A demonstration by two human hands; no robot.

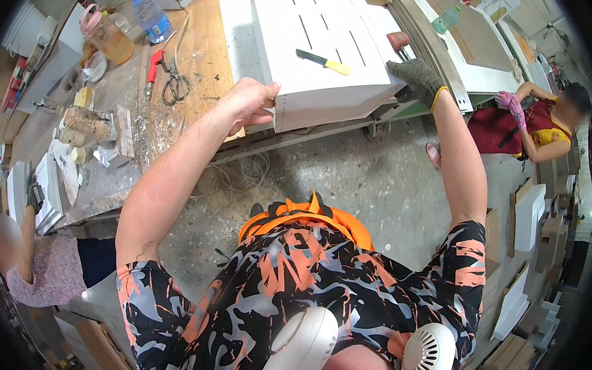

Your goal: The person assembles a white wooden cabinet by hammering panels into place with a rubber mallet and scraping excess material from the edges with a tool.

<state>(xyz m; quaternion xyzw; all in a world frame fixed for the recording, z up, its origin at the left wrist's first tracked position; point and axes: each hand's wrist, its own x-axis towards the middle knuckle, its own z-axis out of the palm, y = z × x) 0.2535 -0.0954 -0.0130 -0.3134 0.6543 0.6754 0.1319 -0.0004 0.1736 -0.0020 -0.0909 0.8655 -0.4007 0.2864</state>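
Note:
A white box-like unit with rows of dark slots in its top panel lies on the workbench in front of me. My bare left hand grips its near left corner, the thumb on top and the fingers curled at the side. At the near right corner, my right hand, in a dark grey knit glove, is closed around the edge; part of its fingers is hidden. Just beyond that glove shows a red-ended tool, its lower part covered. A black and yellow utility knife rests on the slotted panel.
Left on the bench are scissors, a red air blow gun, a blue-labelled bottle and a pink-lidded jug. Co-workers stand at far left and right. A hose loops below the bench.

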